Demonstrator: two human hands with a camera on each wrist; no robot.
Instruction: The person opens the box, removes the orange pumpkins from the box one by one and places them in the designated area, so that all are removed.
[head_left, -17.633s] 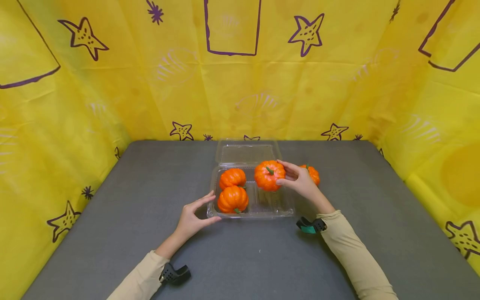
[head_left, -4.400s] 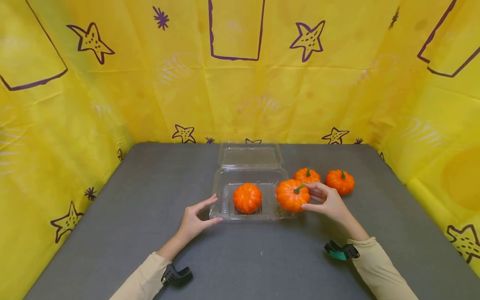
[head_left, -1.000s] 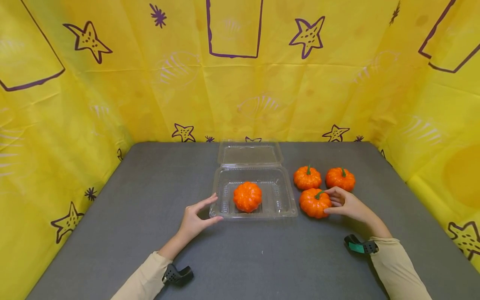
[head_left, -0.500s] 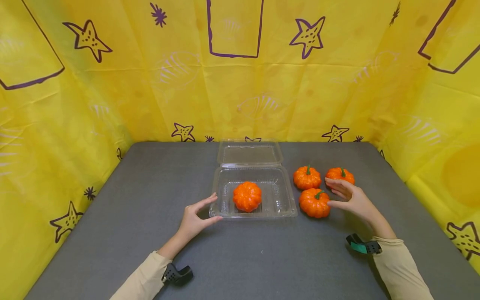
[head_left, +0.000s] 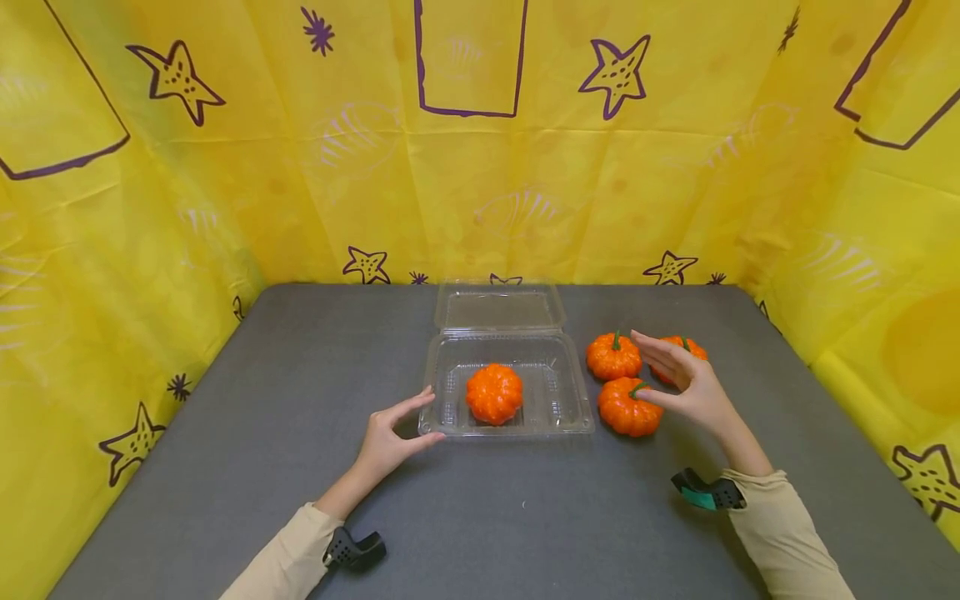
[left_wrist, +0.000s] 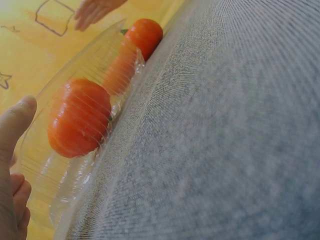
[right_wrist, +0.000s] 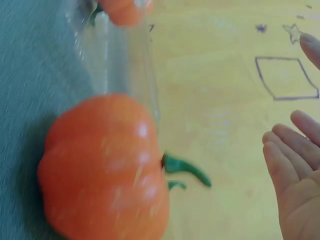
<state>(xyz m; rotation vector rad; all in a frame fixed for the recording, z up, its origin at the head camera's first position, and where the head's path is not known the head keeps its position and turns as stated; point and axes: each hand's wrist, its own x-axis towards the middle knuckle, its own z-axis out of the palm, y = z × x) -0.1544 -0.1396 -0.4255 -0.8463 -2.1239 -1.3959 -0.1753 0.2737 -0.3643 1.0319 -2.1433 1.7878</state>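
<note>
An open clear plastic clamshell box (head_left: 558, 421) lies on the table with its lid (head_left: 498, 310) folded back. One orange toy pumpkin (head_left: 495, 394) sits inside it, no stem showing. My left hand (head_left: 384, 442) touches the box's front left corner, thumb and fingers spread along two sides. To the box's right stand three green-stemmed pumpkins: a front one (head_left: 628, 408), a back left one (head_left: 612, 357) and a back right one (head_left: 693, 348), partly hidden by my right hand (head_left: 693, 392). That hand hovers over them, fingers extended and holding nothing; the right wrist view shows it apart from a pumpkin (right_wrist: 105, 170).
The grey table (head_left: 300, 367) extends to both sides of the box. A yellow cloth (head_left: 480, 167) with dark star drawings stands along its back and sides. Black camera mounts are worn on the left wrist (head_left: 352, 548) and right wrist (head_left: 705, 490).
Earlier, my right hand carried a pumpkin out of the box and set it at the front of the group. It has let go and moved up and left over the pumpkins. My left hand stays put.
</note>
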